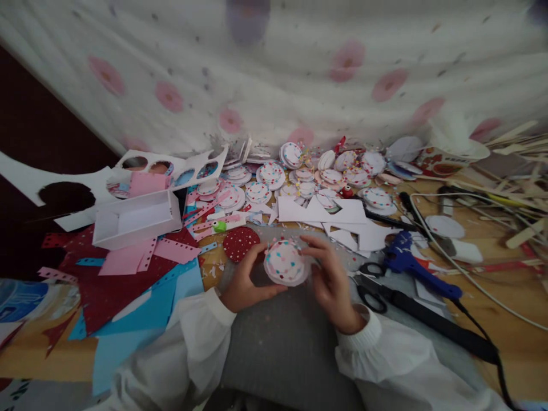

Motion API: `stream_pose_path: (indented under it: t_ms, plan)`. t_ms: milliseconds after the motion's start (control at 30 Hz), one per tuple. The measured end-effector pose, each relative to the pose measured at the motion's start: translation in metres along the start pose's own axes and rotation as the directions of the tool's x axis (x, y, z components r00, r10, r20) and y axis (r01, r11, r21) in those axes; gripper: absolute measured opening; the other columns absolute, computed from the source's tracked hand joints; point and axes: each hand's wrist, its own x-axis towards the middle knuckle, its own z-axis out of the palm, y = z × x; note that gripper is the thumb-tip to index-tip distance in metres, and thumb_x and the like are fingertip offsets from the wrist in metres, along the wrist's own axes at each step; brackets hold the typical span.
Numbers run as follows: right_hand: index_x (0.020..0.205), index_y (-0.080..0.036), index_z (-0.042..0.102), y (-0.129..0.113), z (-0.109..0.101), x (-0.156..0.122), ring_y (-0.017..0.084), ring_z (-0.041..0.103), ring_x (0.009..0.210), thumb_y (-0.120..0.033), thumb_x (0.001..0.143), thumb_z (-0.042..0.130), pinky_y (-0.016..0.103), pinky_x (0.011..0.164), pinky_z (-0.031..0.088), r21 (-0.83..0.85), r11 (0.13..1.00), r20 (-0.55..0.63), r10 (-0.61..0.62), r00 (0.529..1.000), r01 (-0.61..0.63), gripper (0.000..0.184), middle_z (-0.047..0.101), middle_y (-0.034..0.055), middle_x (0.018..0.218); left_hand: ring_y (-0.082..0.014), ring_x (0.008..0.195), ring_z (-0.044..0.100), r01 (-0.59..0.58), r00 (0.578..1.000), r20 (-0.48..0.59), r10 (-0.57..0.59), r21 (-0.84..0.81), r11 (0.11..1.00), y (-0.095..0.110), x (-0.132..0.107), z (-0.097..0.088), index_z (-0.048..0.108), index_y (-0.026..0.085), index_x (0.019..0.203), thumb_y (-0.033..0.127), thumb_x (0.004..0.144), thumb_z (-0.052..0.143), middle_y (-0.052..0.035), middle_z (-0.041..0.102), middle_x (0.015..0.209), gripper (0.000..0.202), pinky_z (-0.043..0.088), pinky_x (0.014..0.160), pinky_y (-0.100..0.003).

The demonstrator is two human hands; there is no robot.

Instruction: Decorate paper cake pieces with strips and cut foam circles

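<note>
My left hand (pixel 246 285) grips a round white layered paper disc (pixel 285 264) by its left edge, thumb below and fingers above. Red and blue dots ring the disc's top, like a small decorated cake. My right hand (pixel 331 279) is at the disc's right edge, fingers spread and slightly bent; whether the fingertips touch it I cannot tell. Both are over a grey mat (pixel 282 348). Just behind my left hand lies a dark red spotted paper circle (pixel 241 244).
Several similar dotted discs (pixel 269 174) crowd the back. On the right lie a blue glue gun (pixel 422 268), black-handled scissors (pixel 371 297), a black tool with a cord (pixel 445 328) and wooden sticks (pixel 522 188). A white box (pixel 137 220) and coloured paper (pixel 132 314) cover the left.
</note>
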Motion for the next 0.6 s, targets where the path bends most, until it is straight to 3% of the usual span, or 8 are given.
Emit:
stream_pose_path:
  t_ms: [100, 200, 367, 467, 600]
  plan:
    - [0.099, -0.024, 0.060, 0.008, -0.004, 0.004, 0.024, 0.059, 0.111, -0.007, 0.082, 0.047, 0.044, 0.094, 0.047, 0.150, 0.979, -0.140, 0.159, 0.977, -0.138, 0.027, 0.062, 0.0090, 0.112, -0.0301, 0.119, 0.058, 0.001, 0.999, 0.047, -0.010, 0.175, 0.985, 0.006, 0.006, -0.001, 0.047, 0.021, 0.132, 0.032, 0.072, 0.081, -0.0146, 0.059, 0.129, 0.069, 0.048, 0.101, -0.049]
    - [0.086, -0.022, 0.061, 0.014, -0.004, 0.008, 0.021, 0.062, 0.092, -0.018, 0.085, 0.053, 0.036, 0.081, 0.050, 0.230, 0.944, -0.199, 0.283, 0.938, -0.236, 0.009, 0.064, 0.0057, 0.092, -0.0300, 0.121, 0.057, -0.012, 0.992, 0.121, -0.023, 0.281, 0.960, 0.007, 0.008, -0.001, 0.044, 0.021, 0.134, 0.025, 0.074, 0.077, -0.0147, 0.058, 0.130, 0.069, 0.046, 0.103, -0.051]
    - [0.079, -0.021, 0.060, 0.015, -0.002, 0.011, 0.016, 0.058, 0.069, -0.027, 0.086, 0.054, 0.030, 0.066, 0.048, 0.263, 0.908, -0.184, 0.378, 0.907, -0.325, 0.011, 0.062, 0.0007, 0.075, -0.0350, 0.139, 0.039, -0.040, 0.976, 0.214, -0.041, 0.363, 0.931, 0.006, 0.003, -0.006, 0.030, 0.020, 0.146, 0.031, 0.073, 0.079, -0.0207, 0.040, 0.149, 0.088, 0.037, 0.111, -0.058]
    - [0.077, -0.021, 0.060, 0.015, -0.001, 0.012, 0.015, 0.057, 0.064, -0.027, 0.085, 0.052, 0.029, 0.062, 0.047, 0.267, 0.904, -0.165, 0.384, 0.908, -0.334, 0.013, 0.061, 0.0000, 0.071, -0.0345, 0.142, 0.035, -0.026, 0.979, 0.194, -0.054, 0.391, 0.920, 0.015, 0.001, -0.012, 0.028, 0.020, 0.147, 0.035, 0.078, 0.075, -0.0215, 0.035, 0.152, 0.085, 0.036, 0.112, -0.058]
    - [0.077, -0.021, 0.059, 0.017, -0.001, 0.012, 0.014, 0.055, 0.058, -0.026, 0.085, 0.051, 0.027, 0.056, 0.046, 0.288, 0.892, -0.131, 0.399, 0.908, -0.350, 0.013, 0.060, -0.0009, 0.066, -0.0299, 0.136, 0.045, -0.033, 0.994, 0.105, -0.015, 0.436, 0.900, 0.031, 0.009, -0.017, 0.043, 0.020, 0.139, 0.030, 0.088, 0.063, -0.0185, 0.046, 0.146, 0.056, 0.040, 0.110, -0.052]
